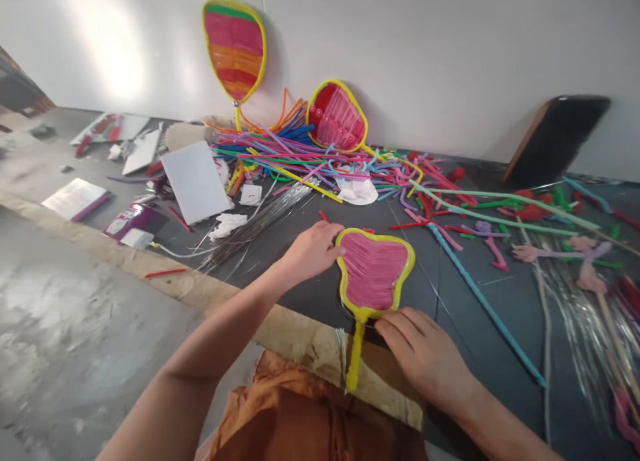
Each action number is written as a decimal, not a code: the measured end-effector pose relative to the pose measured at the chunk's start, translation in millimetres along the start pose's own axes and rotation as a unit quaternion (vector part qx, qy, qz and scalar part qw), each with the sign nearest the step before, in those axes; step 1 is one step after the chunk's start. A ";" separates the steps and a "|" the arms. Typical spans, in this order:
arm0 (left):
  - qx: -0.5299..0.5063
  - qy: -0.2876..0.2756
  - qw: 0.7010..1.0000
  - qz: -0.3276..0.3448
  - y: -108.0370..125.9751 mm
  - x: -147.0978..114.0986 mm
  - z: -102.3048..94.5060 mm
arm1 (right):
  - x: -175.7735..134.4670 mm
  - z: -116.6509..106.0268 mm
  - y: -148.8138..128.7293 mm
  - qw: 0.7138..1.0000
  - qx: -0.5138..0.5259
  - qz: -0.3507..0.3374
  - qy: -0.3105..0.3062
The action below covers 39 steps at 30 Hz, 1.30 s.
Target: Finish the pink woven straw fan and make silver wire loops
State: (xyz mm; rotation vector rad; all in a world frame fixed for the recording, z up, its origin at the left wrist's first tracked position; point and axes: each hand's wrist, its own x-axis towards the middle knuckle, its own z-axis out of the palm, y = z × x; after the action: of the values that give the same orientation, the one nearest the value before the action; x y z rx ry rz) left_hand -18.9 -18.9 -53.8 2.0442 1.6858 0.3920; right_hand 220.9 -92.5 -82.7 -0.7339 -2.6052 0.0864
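A pink paddle-shaped hand fan (375, 271) with a fuzzy yellow rim and handle lies over the near edge of the dark table, its handle pointing toward my body. At its upper left rim, my left hand (314, 251) is closed on the edge, thumb on the pink face. My right hand (425, 354) holds the lower right rim beside the handle, fingers bent over the edge and the thumb hidden. A small pale tassel (341, 347) hangs to the left of the handle.
Two finished-looking fans, one striped (235, 47) and one red-pink (340, 117), lean on the wall. Coloured pipe cleaners (280, 147) pile up behind my hands. A phone (555, 141) stands at the right, a white card (196, 182) at the left, and a blue twisted stem (485, 304) nearby.
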 end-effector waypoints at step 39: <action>0.172 -0.159 0.966 0.109 51.5 106.5 9.6 | -2.2 1.0 3.2 0.996 0.073 0.053 -0.006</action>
State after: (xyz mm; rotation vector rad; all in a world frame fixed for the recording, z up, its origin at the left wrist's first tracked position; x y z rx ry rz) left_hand 51.6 75.9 -42.8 2.3981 1.4113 -0.1732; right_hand 223.7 -90.9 -85.0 -0.8189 -2.5383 0.3109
